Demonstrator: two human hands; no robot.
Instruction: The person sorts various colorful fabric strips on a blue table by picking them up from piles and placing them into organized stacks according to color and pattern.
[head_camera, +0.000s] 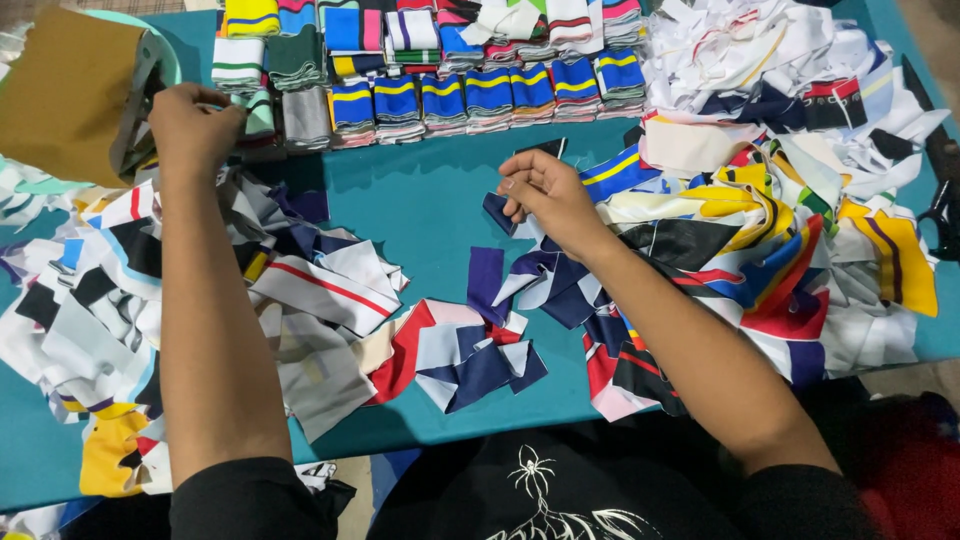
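left hand (193, 128) is up at the far left of the teal table (420, 200), fingers curled shut on the end of a folded stack of grey and green-striped fabric pieces (262, 118). just beside it sits a pale green basin (165, 50), mostly hidden under a big olive-brown cloth (65, 95) draped over it; what is inside the basin cannot be made out.

right hand (545, 190) is near the middle of the table, fingertips pinched narrow on a small dark navy fabric scrap (497, 211) that lies on the teal surface at the edge of a loose heap.

behind both hands, neat rows of folded ribbed bands (470, 95) in blue with yellow stripes, with more folded colours stacked further back. a big white tangle of offcuts (740, 50) is piled at the far right. loose mixed scraps (300, 290) spread under the left forearm, and another bright heap of yellow, red and blue pieces (780, 250) lies right of the right arm. black scissors (940, 215) rest at the right edge.
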